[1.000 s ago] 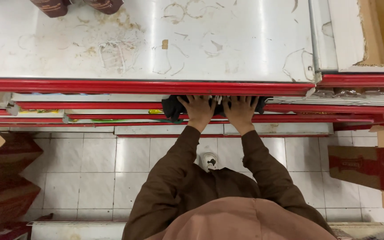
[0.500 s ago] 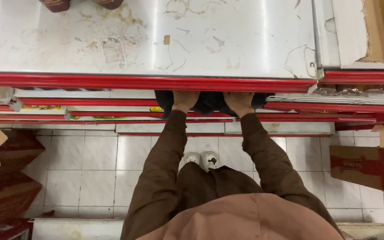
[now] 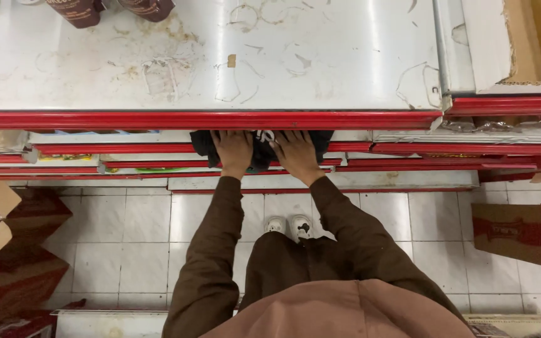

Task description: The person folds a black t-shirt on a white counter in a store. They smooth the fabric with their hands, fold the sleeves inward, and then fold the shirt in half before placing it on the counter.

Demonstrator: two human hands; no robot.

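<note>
Both hands flat, fingers spread, palms down on a black bundle of cloth or soft packs (image 3: 259, 148) on the second shelf (image 3: 402, 135), right under the red front edge of the top shelf (image 3: 320, 62). Left hand (image 3: 233, 150) presses the left half, right hand (image 3: 294, 152) the right half. Neither is closed around it, just pressing on top. Can't tell exactly what the bundle is; some white print shows between my hands.

Versus half a second ago: my hands were tucked further under the top shelf edge, mostly wrists showing. Now they've come back toward me, backs of both hands and fingers fully visible. The bundle has shifted too, its left corner sticks out past my left hand. A second ago the hands were close together at the middle; now they're set slightly wider.

Around it: top shelf is bare white, scuffed, with two brown jars (image 3: 114, 9) at its far left edge. Lower shelves with red edges (image 3: 158, 164) step out below. White shoes (image 3: 289, 225) on the tiled floor (image 3: 133, 225). Cardboard boxes (image 3: 7, 250) on the floor at left, another carton (image 3: 521, 235) at right.
</note>
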